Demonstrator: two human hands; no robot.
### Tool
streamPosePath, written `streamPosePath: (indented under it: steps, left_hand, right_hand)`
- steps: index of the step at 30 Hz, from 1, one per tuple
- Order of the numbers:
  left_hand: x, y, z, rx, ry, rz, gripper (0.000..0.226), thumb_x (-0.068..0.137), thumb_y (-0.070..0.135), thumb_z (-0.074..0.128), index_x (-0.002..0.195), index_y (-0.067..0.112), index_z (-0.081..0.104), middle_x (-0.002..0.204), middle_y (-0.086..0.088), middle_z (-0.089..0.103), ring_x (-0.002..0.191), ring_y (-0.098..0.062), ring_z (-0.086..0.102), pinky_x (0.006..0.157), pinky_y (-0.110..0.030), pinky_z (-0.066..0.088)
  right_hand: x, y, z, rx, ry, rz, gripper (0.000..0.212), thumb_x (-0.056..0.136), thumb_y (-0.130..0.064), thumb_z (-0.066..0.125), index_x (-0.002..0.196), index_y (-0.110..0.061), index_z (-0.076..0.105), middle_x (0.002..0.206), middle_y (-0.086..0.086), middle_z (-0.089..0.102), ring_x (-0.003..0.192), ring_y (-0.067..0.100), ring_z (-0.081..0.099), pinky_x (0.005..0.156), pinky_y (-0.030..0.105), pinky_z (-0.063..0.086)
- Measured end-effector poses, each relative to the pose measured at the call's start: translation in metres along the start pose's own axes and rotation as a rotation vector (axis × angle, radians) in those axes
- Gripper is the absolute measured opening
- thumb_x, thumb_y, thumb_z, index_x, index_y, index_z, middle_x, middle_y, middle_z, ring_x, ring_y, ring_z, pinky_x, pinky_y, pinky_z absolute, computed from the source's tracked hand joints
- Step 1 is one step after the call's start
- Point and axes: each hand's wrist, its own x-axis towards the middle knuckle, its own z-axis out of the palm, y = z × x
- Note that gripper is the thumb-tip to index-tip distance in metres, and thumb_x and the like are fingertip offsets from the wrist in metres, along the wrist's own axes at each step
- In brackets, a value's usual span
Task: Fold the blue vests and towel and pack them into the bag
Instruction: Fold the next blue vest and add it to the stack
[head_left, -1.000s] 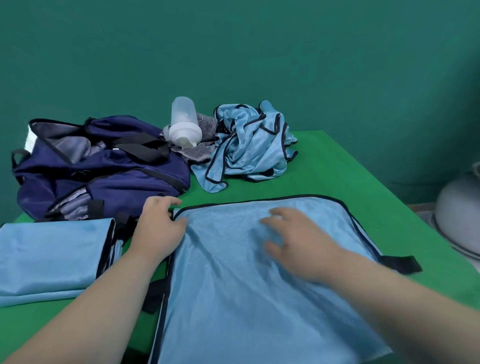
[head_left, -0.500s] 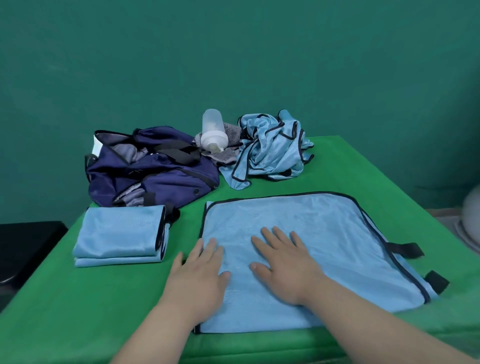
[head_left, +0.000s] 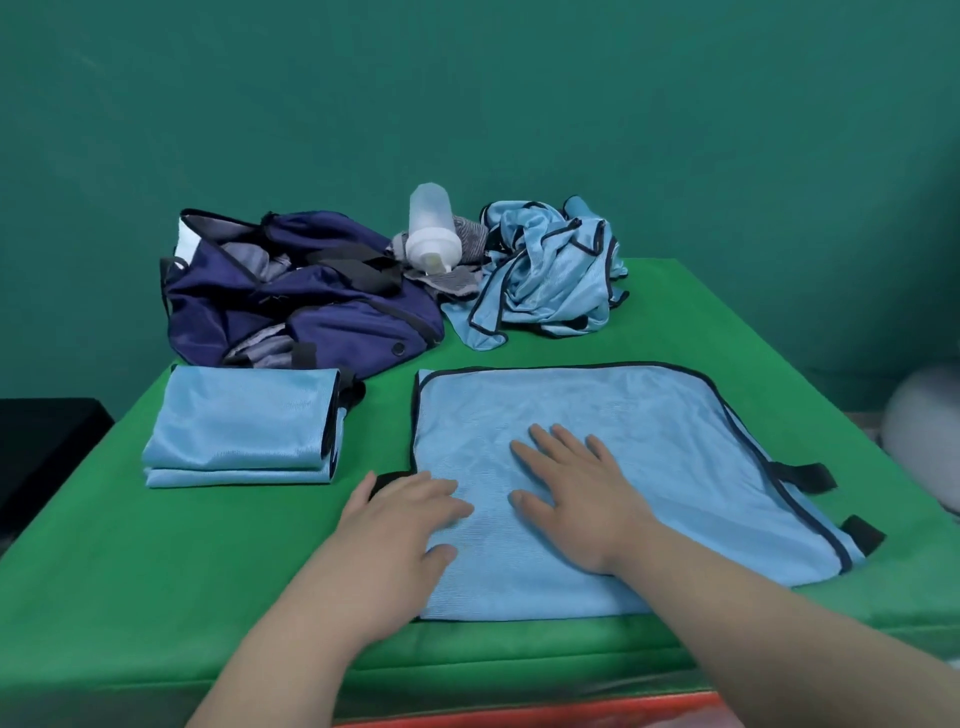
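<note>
Blue vest (head_left: 649, 426), right hand (head_left: 582, 504) splayed flat on it, left hand (head_left: 400, 525) flat at its edge

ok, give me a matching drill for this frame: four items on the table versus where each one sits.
Items: 1 folded vest; 2 crumpled vest; 3 bottle; 4 flat vest.
Places: a) left hand and right hand rest on it; b) far side, right of bottle; c) just in front of bag; d) between bag and crumpled vest.
Pairs: 1-c, 2-b, 3-d, 4-a.
</note>
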Motion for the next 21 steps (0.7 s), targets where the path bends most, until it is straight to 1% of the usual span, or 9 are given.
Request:
streamPosePath:
  steps: [3, 6, 9, 11, 14, 21]
  left_hand:
    - [0.003, -0.014, -0.003, -0.036, -0.096, 0.002, 0.043, 0.096, 0.039, 0.057, 0.136, 0.049, 0.047, 0.154, 0.031, 0.025, 0.146, 0.009, 0.005, 0.121, -0.044, -0.013]
    - [0.002, -0.021, -0.008, -0.035, -0.120, 0.036, 0.051, 0.092, 0.040, 0.062, 0.139, 0.049, 0.044, 0.155, 0.032, 0.023, 0.145, 0.011, 0.003, 0.120, -0.045, -0.017]
    - [0.000, -0.020, -0.011, -0.043, -0.098, 0.081, 0.053, 0.091, 0.041, 0.062, 0.140, 0.049, 0.043, 0.155, 0.031, 0.021, 0.145, 0.011, 0.001, 0.120, -0.042, -0.019]
    - [0.000, -0.017, -0.011, -0.043, -0.120, 0.102, 0.055, 0.089, 0.042, 0.064, 0.139, 0.050, 0.044, 0.155, 0.032, 0.021, 0.145, 0.011, 0.003, 0.120, -0.041, -0.017]
    - [-0.001, -0.014, -0.009, -0.015, -0.183, 0.086, 0.060, 0.086, 0.042, 0.067, 0.140, 0.049, 0.043, 0.156, 0.030, 0.021, 0.145, 0.009, 0.005, 0.121, -0.045, -0.016]
    - [-0.006, -0.015, -0.010, 0.006, -0.218, 0.108, 0.068, 0.088, 0.030, 0.063, 0.146, 0.049, 0.034, 0.159, 0.026, 0.016, 0.147, 0.007, -0.002, 0.119, -0.049, -0.018]
  right_hand:
    - [0.000, 0.000, 0.000, 0.010, 0.003, 0.006, 0.067, 0.098, -0.061, 0.027, 0.158, -0.037, 0.012, 0.167, -0.009, 0.000, 0.153, 0.014, -0.007, 0.124, 0.044, -0.004]
    - [-0.001, 0.001, 0.001, 0.020, 0.008, 0.009, 0.066, 0.098, -0.061, 0.028, 0.158, -0.038, 0.013, 0.167, -0.010, 0.001, 0.153, 0.012, -0.007, 0.124, 0.043, -0.004]
    - [0.000, 0.000, 0.002, 0.016, 0.019, 0.012, 0.066, 0.098, -0.062, 0.028, 0.157, -0.038, 0.014, 0.167, -0.011, 0.003, 0.153, 0.012, -0.006, 0.124, 0.043, -0.004]
    - [0.001, 0.000, 0.003, 0.005, 0.025, 0.015, 0.067, 0.097, -0.062, 0.027, 0.157, -0.038, 0.015, 0.167, -0.011, 0.004, 0.153, 0.012, -0.005, 0.124, 0.043, -0.003]
    - [0.000, 0.000, 0.003, 0.008, 0.023, 0.019, 0.067, 0.097, -0.062, 0.028, 0.157, -0.038, 0.015, 0.167, -0.011, 0.004, 0.153, 0.011, -0.005, 0.124, 0.043, -0.003]
    - [-0.001, -0.003, 0.000, 0.011, 0.022, 0.022, 0.064, 0.099, -0.059, 0.032, 0.158, -0.037, 0.017, 0.167, -0.011, 0.005, 0.153, 0.012, -0.003, 0.124, 0.041, -0.004]
